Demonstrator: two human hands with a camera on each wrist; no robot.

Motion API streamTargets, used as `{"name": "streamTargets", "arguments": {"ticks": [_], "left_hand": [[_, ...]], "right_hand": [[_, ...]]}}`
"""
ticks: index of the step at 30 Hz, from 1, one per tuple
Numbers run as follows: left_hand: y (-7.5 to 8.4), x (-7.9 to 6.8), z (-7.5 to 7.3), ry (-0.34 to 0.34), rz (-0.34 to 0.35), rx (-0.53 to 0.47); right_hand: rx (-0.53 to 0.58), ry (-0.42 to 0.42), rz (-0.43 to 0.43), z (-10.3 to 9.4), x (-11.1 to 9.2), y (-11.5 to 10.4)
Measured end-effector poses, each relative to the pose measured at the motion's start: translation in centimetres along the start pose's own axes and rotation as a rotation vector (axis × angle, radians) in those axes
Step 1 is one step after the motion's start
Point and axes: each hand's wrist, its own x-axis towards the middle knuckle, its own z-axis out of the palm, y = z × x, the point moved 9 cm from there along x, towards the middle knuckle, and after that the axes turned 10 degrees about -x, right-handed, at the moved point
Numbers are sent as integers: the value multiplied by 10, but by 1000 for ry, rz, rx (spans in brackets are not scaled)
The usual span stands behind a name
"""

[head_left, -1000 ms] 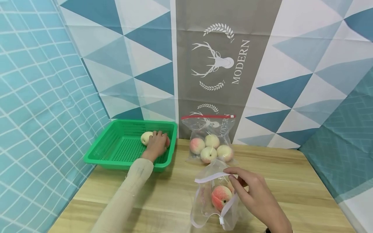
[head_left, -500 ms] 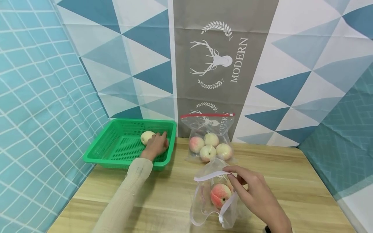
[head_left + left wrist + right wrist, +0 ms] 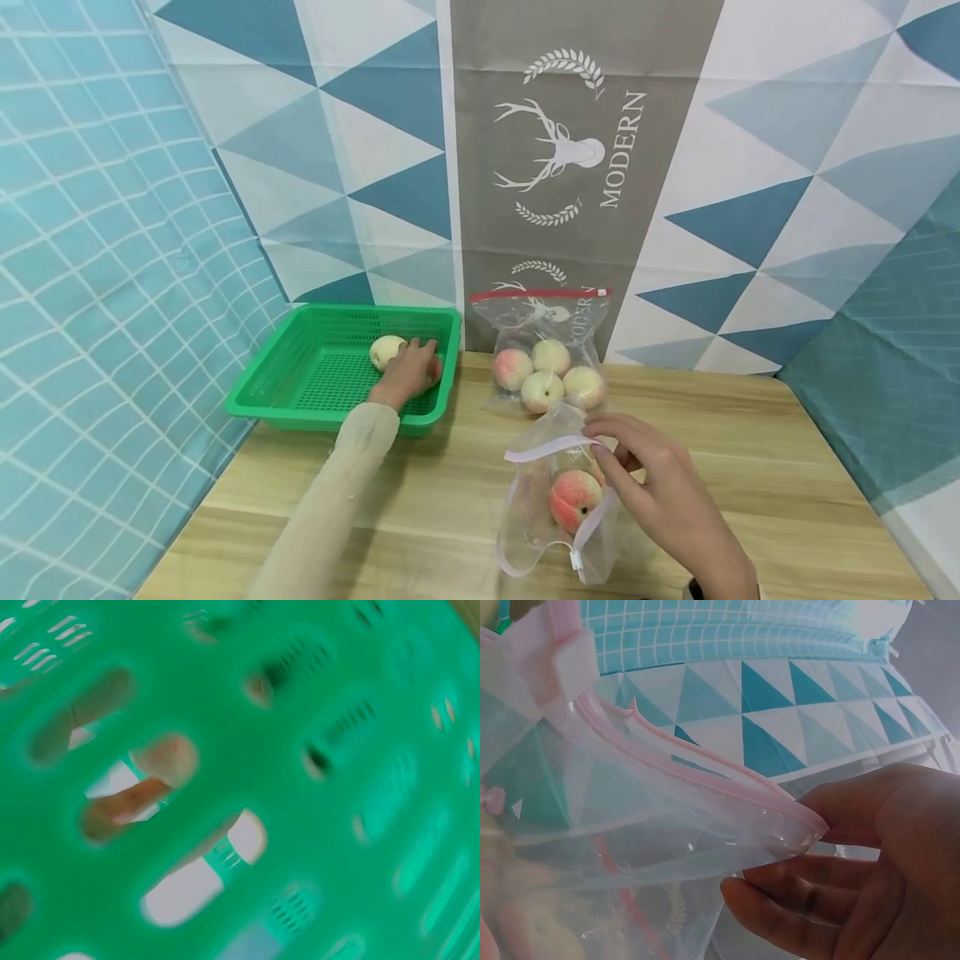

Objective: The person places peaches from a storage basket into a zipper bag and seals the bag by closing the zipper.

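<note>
My left hand [image 3: 406,372] reaches into the green basket [image 3: 262,412], its fingers curled over a reddish peach [image 3: 435,368] that they mostly cover. Beside it in the basket lies a pale peach [image 3: 385,352]. The left wrist view looks through the slots of the basket wall [image 3: 225,750], where part of a finger [image 3: 135,801] shows. My right hand [image 3: 660,487] pinches the white rim of a clear zip bag [image 3: 536,533] between thumb and fingers, and the bag's mouth gapes. Inside sits a red-and-cream peach [image 3: 574,502], with part of another behind it.
Behind the open bag stands a red-topped zip bag [image 3: 542,294] with several peaches [image 3: 542,390] in it, against the patterned backdrop [image 3: 562,167]. Everything stands on a wooden table [image 3: 697,433], with a blue tiled sheet [image 3: 112,250] along its left side.
Almost nothing differs. The whole view shifts slightly; my left hand stays over the reddish peach in the basket, and my right hand keeps its pinch on the bag rim.
</note>
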Motion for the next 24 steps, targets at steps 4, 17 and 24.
{"name": "streamTargets", "arguments": {"ticks": [4, 17, 24], "left_hand": [[3, -5, -7, 23, 15, -11], [17, -23, -33, 141, 67, -33], [26, -41, -36, 189, 74, -42]], "right_hand": [[11, -28, -9, 3, 0, 0], [0, 6, -2, -8, 3, 9], [26, 16, -42, -3, 1, 4]]}}
